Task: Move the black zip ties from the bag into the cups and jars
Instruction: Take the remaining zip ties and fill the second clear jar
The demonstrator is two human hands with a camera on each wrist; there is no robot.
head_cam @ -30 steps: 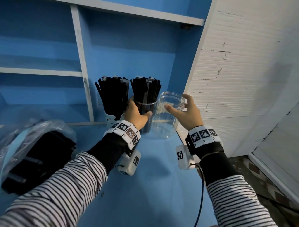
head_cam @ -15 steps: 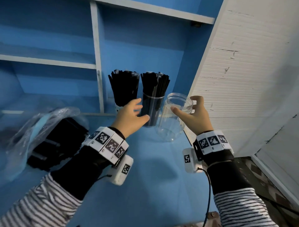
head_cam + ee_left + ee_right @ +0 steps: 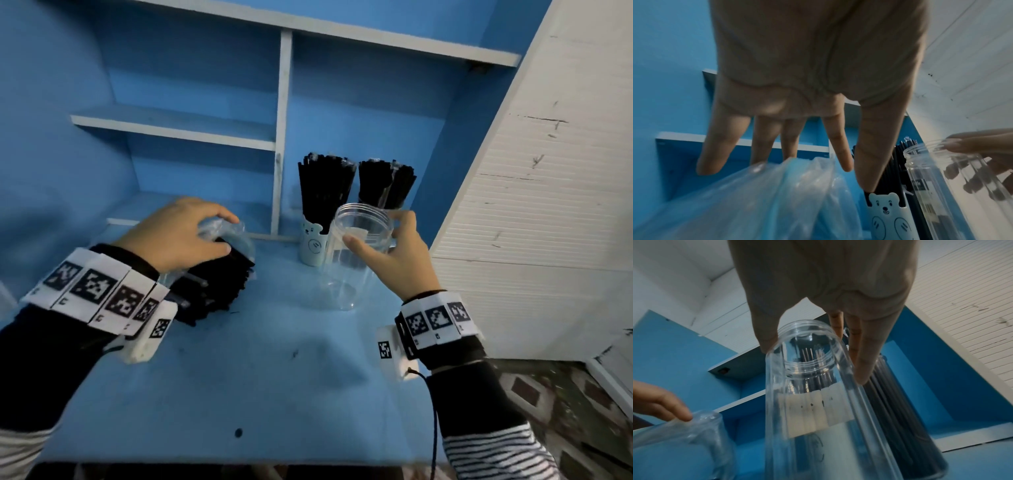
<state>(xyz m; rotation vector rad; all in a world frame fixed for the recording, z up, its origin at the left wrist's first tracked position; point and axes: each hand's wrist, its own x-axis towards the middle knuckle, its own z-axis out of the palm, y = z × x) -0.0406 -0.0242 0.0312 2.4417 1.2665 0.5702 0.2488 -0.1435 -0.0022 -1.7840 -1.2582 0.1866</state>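
Note:
A clear plastic bag packed with black zip ties lies on the blue desk at the left. My left hand hovers over it, fingers spread, tips touching the plastic; the left wrist view shows the left hand over the bag. My right hand grips the rim of an empty clear jar standing on the desk, as the right wrist view shows of the right hand and jar. Behind stand a bear cup and a second jar, both full of zip ties.
A white shelf divider rises just left of the bear cup, with a shelf at its left. A white slatted panel closes off the right side. The desk's front edge is near me. A cable hangs from my right wrist.
My left hand left the filled jar and swung left onto the bag. The right hand kept hold of the empty jar, which now stands in front of the filled containers.

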